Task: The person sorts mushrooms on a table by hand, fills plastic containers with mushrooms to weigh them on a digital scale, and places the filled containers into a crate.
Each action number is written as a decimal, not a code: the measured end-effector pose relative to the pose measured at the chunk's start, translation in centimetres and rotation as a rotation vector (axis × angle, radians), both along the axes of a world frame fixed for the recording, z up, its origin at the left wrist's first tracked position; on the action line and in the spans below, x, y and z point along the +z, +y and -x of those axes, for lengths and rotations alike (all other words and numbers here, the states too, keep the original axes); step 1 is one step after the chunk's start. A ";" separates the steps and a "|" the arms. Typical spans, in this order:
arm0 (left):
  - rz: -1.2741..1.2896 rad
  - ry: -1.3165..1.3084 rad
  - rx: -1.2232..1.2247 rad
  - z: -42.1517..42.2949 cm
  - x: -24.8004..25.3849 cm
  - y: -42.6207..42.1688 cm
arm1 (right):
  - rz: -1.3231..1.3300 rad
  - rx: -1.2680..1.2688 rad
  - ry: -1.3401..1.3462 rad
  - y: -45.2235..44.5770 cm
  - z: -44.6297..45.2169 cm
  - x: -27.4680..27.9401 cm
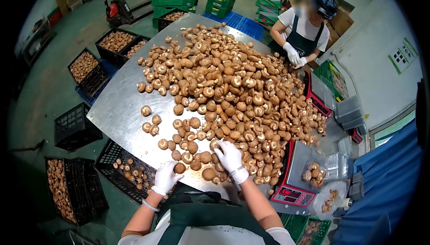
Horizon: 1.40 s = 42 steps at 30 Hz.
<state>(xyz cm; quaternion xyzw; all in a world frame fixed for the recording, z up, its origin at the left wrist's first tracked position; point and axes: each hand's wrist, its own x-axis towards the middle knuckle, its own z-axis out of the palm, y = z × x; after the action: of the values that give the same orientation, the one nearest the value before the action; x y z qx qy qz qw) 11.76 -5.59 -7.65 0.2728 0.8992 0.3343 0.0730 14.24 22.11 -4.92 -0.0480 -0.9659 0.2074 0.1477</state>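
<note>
Green floor [49, 88] surrounds my steel table [121, 106], its middle heaped with mushrooms [233, 79]. At the near edge, my right hand [230, 157] and left hand [165, 178] are half-curled; whether either grips, I can't tell. The right's fingertips meet a pale-stemmed mushroom [214, 145], the left's a brown cap [179, 168]. Light fingers should avoid bruising.

Mushrooms [228, 71] — brown; apron [210, 217] — dark green

Wearing snug white gloves [164, 181] on left hand [166, 177] and right hand [230, 157], plus a pale band [151, 205] around the left wrist. Also wearing a dark green apron [210, 213] over a white top [281, 236], apparently short-sleeved, though showing only partly.
</note>
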 end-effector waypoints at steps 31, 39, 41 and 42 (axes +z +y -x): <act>-0.815 -0.628 0.129 3.3 3.6 0.9 | 1.051 -0.056 -0.200 -1.0 -1.4 1.6; -0.516 -0.174 0.088 3.3 3.3 1.6 | -0.053 0.129 -0.306 -3.4 -0.5 -0.5; -0.501 -0.187 0.102 3.2 3.6 1.4 | 0.346 0.157 -0.207 -1.9 -0.5 -1.8; -0.500 -0.190 0.095 3.3 3.8 1.3 | 0.673 0.168 -0.362 -1.7 -0.4 -0.5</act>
<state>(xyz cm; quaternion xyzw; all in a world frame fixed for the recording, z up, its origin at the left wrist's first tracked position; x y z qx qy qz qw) 8.45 -4.26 -3.86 0.2071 0.7897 0.5731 0.0715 14.60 20.41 -5.40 -0.0504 -0.8549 0.5120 -0.0666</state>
